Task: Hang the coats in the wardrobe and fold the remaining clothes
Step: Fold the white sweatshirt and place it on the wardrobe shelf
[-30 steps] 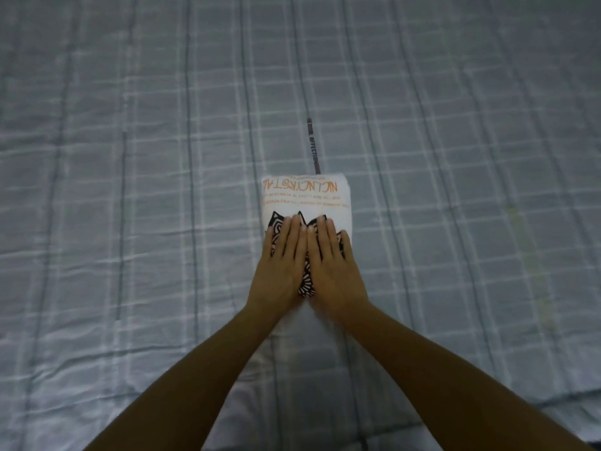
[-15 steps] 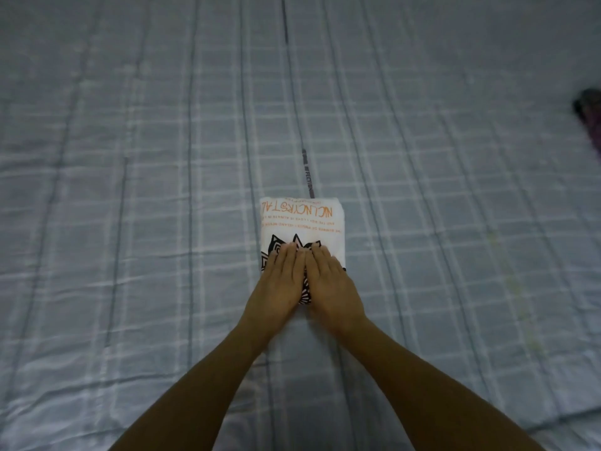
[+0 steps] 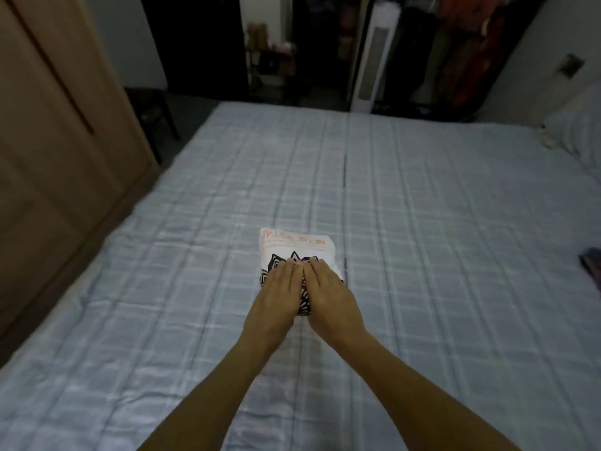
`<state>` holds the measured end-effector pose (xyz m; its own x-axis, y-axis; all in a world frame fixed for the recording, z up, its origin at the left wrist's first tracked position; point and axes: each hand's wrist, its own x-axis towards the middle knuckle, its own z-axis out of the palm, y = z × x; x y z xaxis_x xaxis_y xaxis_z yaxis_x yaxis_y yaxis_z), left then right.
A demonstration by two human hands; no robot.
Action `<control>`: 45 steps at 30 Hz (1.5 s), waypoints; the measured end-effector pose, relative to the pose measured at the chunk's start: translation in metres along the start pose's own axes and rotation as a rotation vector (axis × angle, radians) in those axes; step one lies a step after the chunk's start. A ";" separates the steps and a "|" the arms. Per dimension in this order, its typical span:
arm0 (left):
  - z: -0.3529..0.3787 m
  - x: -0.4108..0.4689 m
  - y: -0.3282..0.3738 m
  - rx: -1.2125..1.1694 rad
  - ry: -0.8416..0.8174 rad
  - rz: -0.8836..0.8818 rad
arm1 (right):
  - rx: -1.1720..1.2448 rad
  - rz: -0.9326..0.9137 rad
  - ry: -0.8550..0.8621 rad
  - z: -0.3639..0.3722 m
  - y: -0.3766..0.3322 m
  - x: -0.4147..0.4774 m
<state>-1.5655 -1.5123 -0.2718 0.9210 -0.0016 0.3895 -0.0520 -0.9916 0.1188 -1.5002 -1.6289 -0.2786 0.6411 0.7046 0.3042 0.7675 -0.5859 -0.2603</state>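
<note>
A folded white shirt (image 3: pixel 294 247) with orange lettering and a black pattern lies in the middle of the bed (image 3: pixel 162 304). My left hand (image 3: pixel 279 292) and my right hand (image 3: pixel 328 294) rest flat on its near half, side by side, fingers straight and pressed together. Neither hand grips the cloth. The shirt's near edge is hidden under my hands.
A wooden wardrobe (image 3: pixel 48 131) stands at the left of the bed. Beyond the bed's far edge are a dark doorway, a white tower fan (image 3: pixel 369 56) and hanging clothes (image 3: pixel 468 50). A pillow (image 3: pixel 575 125) lies at the right, and a dark garment (image 3: pixel 592 268) at the right edge.
The camera has tilted up, bringing the room, wardrobe and far end of the bed into view. My hands stay flat on the folded shirt in the same place.
</note>
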 end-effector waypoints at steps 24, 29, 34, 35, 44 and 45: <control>-0.479 -0.244 -0.083 0.695 0.184 -0.841 | 0.192 -0.909 0.208 -0.220 -0.488 0.055; -0.545 -0.339 -0.099 0.836 0.217 -0.944 | 0.265 -1.066 0.234 -0.221 -0.604 0.025; -0.603 -0.445 -0.116 0.899 0.255 -1.022 | 0.331 -1.186 0.258 -0.212 -0.722 -0.019; -0.613 -0.464 -0.119 0.910 0.266 -1.036 | 0.345 -1.202 0.260 -0.211 -0.743 -0.029; -0.680 -0.596 -0.143 0.985 0.265 -1.205 | 0.446 -1.356 0.265 -0.201 -0.891 -0.083; -0.684 -0.606 -0.147 0.989 0.265 -1.220 | 0.451 -1.363 0.257 -0.198 -0.903 -0.087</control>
<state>-2.3799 -1.2765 0.0994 0.1250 0.7387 0.6624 0.9916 -0.0715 -0.1074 -2.2476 -1.2404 0.1117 -0.5471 0.4817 0.6846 0.7325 0.6714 0.1129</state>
